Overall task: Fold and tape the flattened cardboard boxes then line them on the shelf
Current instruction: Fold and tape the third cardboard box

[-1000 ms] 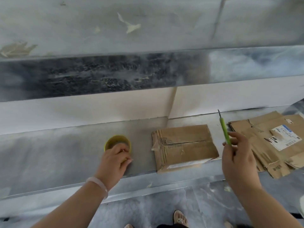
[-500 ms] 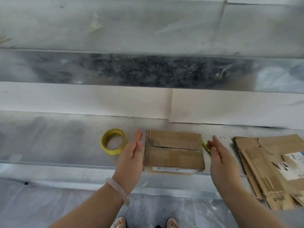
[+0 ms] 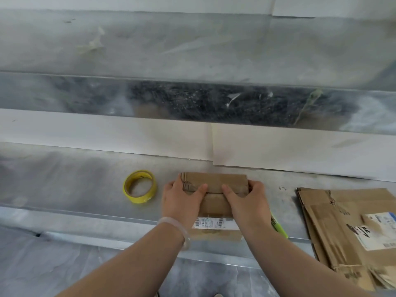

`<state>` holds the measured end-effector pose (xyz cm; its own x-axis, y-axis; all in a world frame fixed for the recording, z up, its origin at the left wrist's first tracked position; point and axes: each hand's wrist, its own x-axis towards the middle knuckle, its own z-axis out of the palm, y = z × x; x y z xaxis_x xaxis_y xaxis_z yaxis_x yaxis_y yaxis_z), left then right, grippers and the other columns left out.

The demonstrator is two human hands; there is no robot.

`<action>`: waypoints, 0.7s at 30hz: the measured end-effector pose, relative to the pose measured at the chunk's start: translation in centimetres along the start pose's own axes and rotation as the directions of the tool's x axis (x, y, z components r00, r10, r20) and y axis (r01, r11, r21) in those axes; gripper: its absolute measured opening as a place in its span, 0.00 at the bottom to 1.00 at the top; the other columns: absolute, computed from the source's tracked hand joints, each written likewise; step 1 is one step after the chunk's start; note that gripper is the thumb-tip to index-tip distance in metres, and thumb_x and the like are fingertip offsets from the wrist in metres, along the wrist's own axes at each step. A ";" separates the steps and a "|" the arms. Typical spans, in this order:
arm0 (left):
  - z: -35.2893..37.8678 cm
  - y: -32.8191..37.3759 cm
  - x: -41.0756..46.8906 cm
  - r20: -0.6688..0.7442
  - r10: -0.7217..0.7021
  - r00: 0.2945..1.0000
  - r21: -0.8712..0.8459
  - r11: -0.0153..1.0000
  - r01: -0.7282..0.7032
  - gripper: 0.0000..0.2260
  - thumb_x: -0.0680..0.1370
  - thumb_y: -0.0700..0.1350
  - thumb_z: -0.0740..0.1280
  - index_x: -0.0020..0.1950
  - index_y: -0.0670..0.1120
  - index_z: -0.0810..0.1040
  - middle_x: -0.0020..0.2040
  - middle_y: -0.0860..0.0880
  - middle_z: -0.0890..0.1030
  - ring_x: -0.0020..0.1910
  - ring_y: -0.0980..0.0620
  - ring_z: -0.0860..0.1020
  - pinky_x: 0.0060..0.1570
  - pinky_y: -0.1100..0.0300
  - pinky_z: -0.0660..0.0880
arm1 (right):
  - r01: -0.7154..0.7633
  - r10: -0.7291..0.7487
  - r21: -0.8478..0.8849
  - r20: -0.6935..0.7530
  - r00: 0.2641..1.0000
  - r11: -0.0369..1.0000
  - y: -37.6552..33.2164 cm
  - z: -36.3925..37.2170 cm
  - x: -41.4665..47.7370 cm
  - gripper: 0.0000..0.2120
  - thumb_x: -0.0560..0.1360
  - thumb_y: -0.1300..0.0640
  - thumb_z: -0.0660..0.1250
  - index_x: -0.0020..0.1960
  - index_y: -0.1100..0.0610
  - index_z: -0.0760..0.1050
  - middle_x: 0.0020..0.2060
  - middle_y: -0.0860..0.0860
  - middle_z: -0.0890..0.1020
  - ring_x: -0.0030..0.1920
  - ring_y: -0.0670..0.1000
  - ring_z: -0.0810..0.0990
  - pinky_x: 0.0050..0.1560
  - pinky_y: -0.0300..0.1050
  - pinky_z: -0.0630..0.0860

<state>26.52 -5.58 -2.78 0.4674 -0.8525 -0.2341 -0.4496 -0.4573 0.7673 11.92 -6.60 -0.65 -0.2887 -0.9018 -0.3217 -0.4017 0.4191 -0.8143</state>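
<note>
You've got your left hand (image 3: 182, 198) and right hand (image 3: 246, 200) both clamped on the box (image 3: 214, 183) mid-frame on the shelf (image 3: 75, 189), flaps pressed shut, so I'd guess next up is grabbing the tape (image 3: 139, 189) just left.

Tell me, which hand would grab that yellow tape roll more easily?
Probably the left hand: the yellow tape roll lies just beside it on the shelf. The right hand sits on the cardboard box's far side, nearer the green cutter.
</note>
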 end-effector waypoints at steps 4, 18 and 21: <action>0.0 -0.6 0.2 0.057 0.012 0.998 -0.143 0.990 -0.004 0.23 0.78 0.53 0.64 0.72 0.49 0.68 0.60 0.51 0.78 0.57 0.51 0.77 0.59 0.55 0.73 | 0.060 -0.060 0.037 0.008 0.998 0.998 1.4 -0.1 0.3 0.14 0.78 0.46 0.64 0.61 0.49 0.70 0.43 0.39 0.76 0.41 0.41 0.75 0.41 0.43 0.71; -1.8 -1.5 0.1 0.335 -0.005 0.942 -0.445 0.881 0.163 0.24 0.82 0.50 0.60 0.77 0.53 0.59 0.65 0.50 0.75 0.52 0.57 0.78 0.52 0.62 0.77 | -0.065 0.011 0.113 0.422 0.906 0.992 2.6 -1.7 1.3 0.31 0.70 0.32 0.62 0.71 0.41 0.67 0.63 0.41 0.77 0.63 0.46 0.76 0.68 0.52 0.70; -2.8 -2.2 -1.0 0.324 0.063 0.944 -0.498 0.860 0.113 0.19 0.82 0.43 0.60 0.73 0.49 0.68 0.62 0.51 0.78 0.53 0.60 0.79 0.51 0.64 0.76 | 0.006 -0.022 0.037 0.425 0.905 0.999 1.8 -2.6 0.0 0.33 0.64 0.29 0.66 0.68 0.34 0.66 0.63 0.42 0.76 0.62 0.46 0.76 0.65 0.52 0.73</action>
<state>29.12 -3.07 -2.56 0.1663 -0.9157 -0.3658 0.0455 -0.3634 0.9305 8.96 -5.54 -0.88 0.1171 -0.8700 -0.4790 -0.3711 0.4091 -0.8336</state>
